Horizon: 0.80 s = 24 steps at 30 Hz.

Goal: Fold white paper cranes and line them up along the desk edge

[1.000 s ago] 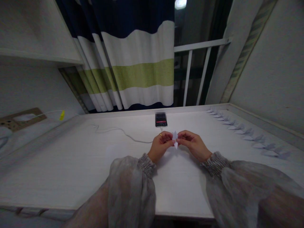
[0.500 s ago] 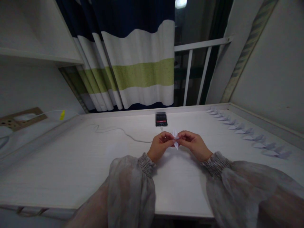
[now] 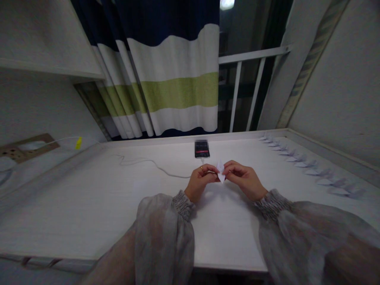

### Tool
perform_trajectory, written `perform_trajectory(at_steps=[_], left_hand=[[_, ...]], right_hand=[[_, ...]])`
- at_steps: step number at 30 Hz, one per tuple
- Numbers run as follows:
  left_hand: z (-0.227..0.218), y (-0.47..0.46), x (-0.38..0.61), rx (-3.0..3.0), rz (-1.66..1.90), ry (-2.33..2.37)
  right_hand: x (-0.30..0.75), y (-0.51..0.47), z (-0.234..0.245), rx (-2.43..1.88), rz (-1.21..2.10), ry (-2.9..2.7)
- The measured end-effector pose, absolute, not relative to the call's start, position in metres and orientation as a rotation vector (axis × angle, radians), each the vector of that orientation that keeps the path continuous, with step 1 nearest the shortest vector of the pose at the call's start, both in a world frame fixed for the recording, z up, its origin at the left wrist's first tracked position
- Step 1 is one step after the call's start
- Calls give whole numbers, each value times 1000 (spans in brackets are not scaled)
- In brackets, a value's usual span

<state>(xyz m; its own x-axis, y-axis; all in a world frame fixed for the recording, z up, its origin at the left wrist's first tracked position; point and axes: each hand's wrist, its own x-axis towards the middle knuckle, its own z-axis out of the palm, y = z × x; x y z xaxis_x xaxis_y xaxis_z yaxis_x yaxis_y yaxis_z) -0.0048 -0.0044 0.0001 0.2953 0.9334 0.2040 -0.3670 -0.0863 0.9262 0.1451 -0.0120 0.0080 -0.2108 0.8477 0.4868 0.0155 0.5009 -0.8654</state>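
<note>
A small folded white paper (image 3: 221, 172), pointed at its top and bottom, is pinched between my two hands above the white desk (image 3: 225, 237). My left hand (image 3: 202, 181), with a ring on one finger, grips its left edge between thumb and fingers. On the other side my right hand (image 3: 244, 179) pinches the paper's right edge. Fingertips hide part of both edges, and the finer folds are too small to make out.
A row of several folded white paper cranes (image 3: 301, 161) runs along the desk's right side. Beyond my hands lies a phone (image 3: 202, 149) with a white cable (image 3: 154, 163) trailing left. A power strip (image 3: 29, 148) is at the far left, a striped curtain (image 3: 178, 91) behind.
The folded paper has turned between my fingers and now shows a broader, diamond-like face. My right fingers have shifted slightly up; my left hand has hardly moved.
</note>
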Motion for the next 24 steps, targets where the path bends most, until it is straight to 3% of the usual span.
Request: perform_trajectory(at_steps=[24], left_hand=[[-3,0,-3,1174,1343,742]], right_hand=[[141,-9,3,-970,1072,-1468]])
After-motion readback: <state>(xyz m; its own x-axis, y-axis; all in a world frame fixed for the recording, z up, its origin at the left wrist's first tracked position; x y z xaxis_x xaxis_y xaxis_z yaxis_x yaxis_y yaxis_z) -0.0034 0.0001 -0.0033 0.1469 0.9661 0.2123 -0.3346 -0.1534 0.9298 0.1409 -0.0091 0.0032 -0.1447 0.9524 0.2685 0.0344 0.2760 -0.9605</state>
